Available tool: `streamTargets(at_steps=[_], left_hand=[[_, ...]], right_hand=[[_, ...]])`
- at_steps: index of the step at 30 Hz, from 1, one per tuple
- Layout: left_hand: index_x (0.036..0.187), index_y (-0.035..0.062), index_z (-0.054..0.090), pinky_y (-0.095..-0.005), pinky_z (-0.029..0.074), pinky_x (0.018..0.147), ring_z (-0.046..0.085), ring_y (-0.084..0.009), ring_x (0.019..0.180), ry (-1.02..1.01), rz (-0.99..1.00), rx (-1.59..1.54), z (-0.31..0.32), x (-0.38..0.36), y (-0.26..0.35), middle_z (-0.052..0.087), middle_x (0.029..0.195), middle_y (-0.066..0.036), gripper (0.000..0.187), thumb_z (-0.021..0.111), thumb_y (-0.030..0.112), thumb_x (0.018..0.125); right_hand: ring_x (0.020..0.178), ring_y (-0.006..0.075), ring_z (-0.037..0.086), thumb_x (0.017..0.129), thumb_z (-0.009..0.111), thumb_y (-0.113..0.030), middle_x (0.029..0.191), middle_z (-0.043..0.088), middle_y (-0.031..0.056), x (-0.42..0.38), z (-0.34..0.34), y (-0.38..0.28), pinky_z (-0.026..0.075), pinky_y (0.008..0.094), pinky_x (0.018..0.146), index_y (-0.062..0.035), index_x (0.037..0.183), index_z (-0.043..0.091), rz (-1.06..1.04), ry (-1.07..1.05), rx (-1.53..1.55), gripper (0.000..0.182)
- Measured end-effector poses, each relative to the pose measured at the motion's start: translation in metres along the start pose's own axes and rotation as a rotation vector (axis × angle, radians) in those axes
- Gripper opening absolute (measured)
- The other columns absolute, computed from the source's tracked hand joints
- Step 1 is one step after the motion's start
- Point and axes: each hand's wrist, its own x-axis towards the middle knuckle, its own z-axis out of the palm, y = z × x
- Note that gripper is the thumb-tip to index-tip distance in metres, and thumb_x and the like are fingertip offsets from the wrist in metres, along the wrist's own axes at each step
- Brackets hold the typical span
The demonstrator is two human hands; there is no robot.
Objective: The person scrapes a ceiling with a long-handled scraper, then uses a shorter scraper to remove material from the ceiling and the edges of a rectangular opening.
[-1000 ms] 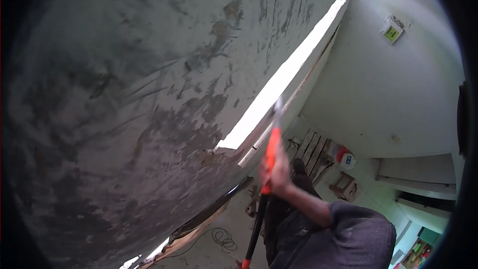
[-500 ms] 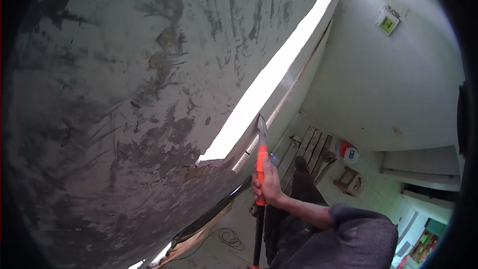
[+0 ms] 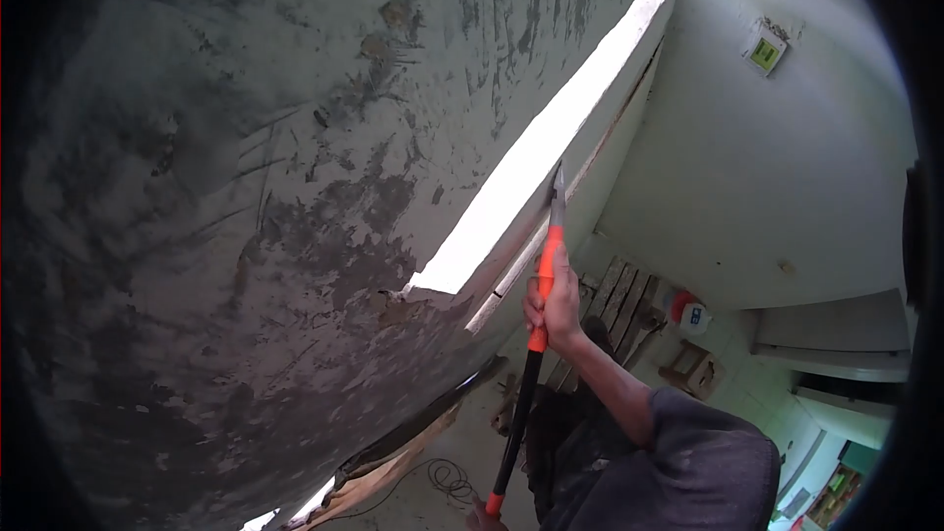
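Observation:
My right hand (image 3: 559, 307) is wrapped round the orange upper grip of a long pole tool (image 3: 526, 382) with a black shaft. At its top is a narrow grey metal head (image 3: 558, 199), its tip right at the lower edge of the long bright opening (image 3: 531, 152). My left hand (image 3: 484, 517), partly cut off by the bottom edge of the view, closes round the tool's orange lower end. Scuffed and patched, the large grey surface (image 3: 246, 236) fills the left side. A pale strip (image 3: 516, 270) runs alongside the opening, just beside the metal head.
Low on the right are a slatted wooden platform (image 3: 612, 300), a white bucket (image 3: 695, 319) and a small wooden stool (image 3: 690, 370). A thin cable (image 3: 447, 477) lies coiled on the floor. High on the pale wall sits a small box with a green label (image 3: 764, 51).
The tool's head and my right hand have moved up and right along the opening's edge. My left hand has come into view at the bottom. The view has shifted slightly.

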Motion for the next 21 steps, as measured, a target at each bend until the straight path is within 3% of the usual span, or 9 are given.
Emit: streamTargets(at_steps=[2, 3, 4, 8, 9, 12, 18, 20, 21], left_hand=[[0.067, 0.0094, 0.048, -0.0296, 0.025, 0.048, 0.033, -0.0113, 0.055, -0.102, -0.061, 0.046, 0.003, 0.005, -0.003, 0.039, 0.061, 0.002, 0.049, 0.054, 0.051, 0.092], [0.067, 0.0094, 0.048, -0.0296, 0.025, 0.048, 0.033, -0.0113, 0.055, -0.111, -0.051, 0.038, 0.009, 0.008, -0.005, 0.039, 0.061, 0.002, 0.049, 0.054, 0.051, 0.092], [0.068, 0.0097, 0.049, -0.0301, 0.025, 0.049, 0.032, -0.0113, 0.056, -0.118, -0.014, 0.065, 0.014, 0.013, -0.01, 0.039, 0.062, 0.002, 0.048, 0.053, 0.05, 0.093], [0.07, 0.0112, 0.05, -0.0319, 0.025, 0.051, 0.031, -0.0112, 0.059, -0.113, 0.102, 0.178, 0.022, 0.012, -0.016, 0.039, 0.065, 0.002, 0.042, 0.05, 0.045, 0.096], [0.07, 0.0107, 0.048, -0.0314, 0.025, 0.05, 0.032, -0.0113, 0.059, -0.149, -0.04, -0.052, 0.028, 0.018, 0.004, 0.039, 0.065, 0.001, 0.041, 0.052, 0.043, 0.095], [0.064, 0.0118, 0.041, -0.0311, 0.023, 0.049, 0.031, -0.0117, 0.055, -0.235, 0.061, -0.473, 0.018, -0.001, 0.004, 0.036, 0.061, 0.002, 0.046, 0.053, 0.044, 0.095], [0.061, 0.0116, 0.04, -0.0307, 0.02, 0.048, 0.029, -0.0112, 0.052, -0.048, -0.206, -0.14, 0.003, -0.007, -0.008, 0.034, 0.058, 0.002, 0.05, 0.053, 0.047, 0.094], [0.06, 0.0115, 0.04, -0.0306, 0.02, 0.047, 0.029, -0.011, 0.051, -0.039, -0.213, -0.098, -0.004, -0.008, -0.01, 0.033, 0.056, 0.003, 0.051, 0.053, 0.048, 0.093], [0.058, 0.0124, 0.04, -0.0303, 0.017, 0.046, 0.026, -0.0098, 0.049, -0.111, -0.014, 0.044, -0.014, -0.005, -0.019, 0.032, 0.053, 0.004, 0.054, 0.053, 0.051, 0.093]], right_hand=[[0.032, 0.0083, 0.037, 0.099, 0.023, -0.054, 0.049, 0.037, -0.003, -0.001, 0.003, -0.007, 0.034, 0.0239, 0.029, -0.0126, 0.136, 0.034, -0.005, 0.009, -0.001, 0.056], [0.031, 0.0096, 0.038, 0.099, 0.025, -0.054, 0.047, 0.037, -0.002, -0.005, 0.004, -0.001, 0.034, 0.0252, 0.028, -0.011, 0.105, 0.037, -0.062, -0.014, -0.017, 0.045], [0.029, 0.0109, 0.039, 0.098, 0.027, -0.055, 0.044, 0.037, -0.0009, -0.01, 0.005, 0.004, 0.034, 0.0266, 0.027, -0.0094, 0.075, 0.04, -0.119, -0.037, -0.031, 0.053], [0.029, 0.0106, 0.039, 0.099, 0.028, -0.055, 0.045, 0.037, -0.0014, 0.016, -0.009, -0.02, 0.033, 0.0267, 0.027, -0.0088, 0.086, 0.041, -0.137, 0.004, -0.077, 0.05], [0.029, 0.0107, 0.039, 0.099, 0.027, -0.054, 0.045, 0.037, -0.0014, 0.026, -0.014, -0.027, 0.033, 0.0265, 0.027, -0.0089, 0.086, 0.041, -0.088, 0.038, 0.004, 0.049], [0.03, 0.0107, 0.038, 0.1, 0.027, -0.052, 0.049, 0.038, -0.0011, -0.002, -0.004, -0.006, 0.034, 0.0256, 0.029, -0.0093, 0.09, 0.042, -0.009, 0.089, -0.016, 0.046], [0.031, 0.0103, 0.037, 0.101, 0.026, -0.05, 0.051, 0.038, -0.0001, -0.035, 0.014, 0.009, 0.034, 0.0255, 0.03, -0.0094, 0.09, 0.041, -0.013, -0.119, -0.006, 0.045], [0.031, 0.0101, 0.037, 0.1, 0.026, -0.051, 0.051, 0.037, 0.0, -0.037, 0.02, 0.011, 0.034, 0.0253, 0.03, -0.0092, 0.091, 0.041, -0.063, -0.064, -0.027, 0.045], [0.032, 0.0096, 0.037, 0.1, 0.027, -0.053, 0.051, 0.037, -0.0001, -0.037, 0.019, 0.018, 0.034, 0.0257, 0.03, -0.0093, 0.091, 0.041, -0.076, -0.048, -0.018, 0.047]])
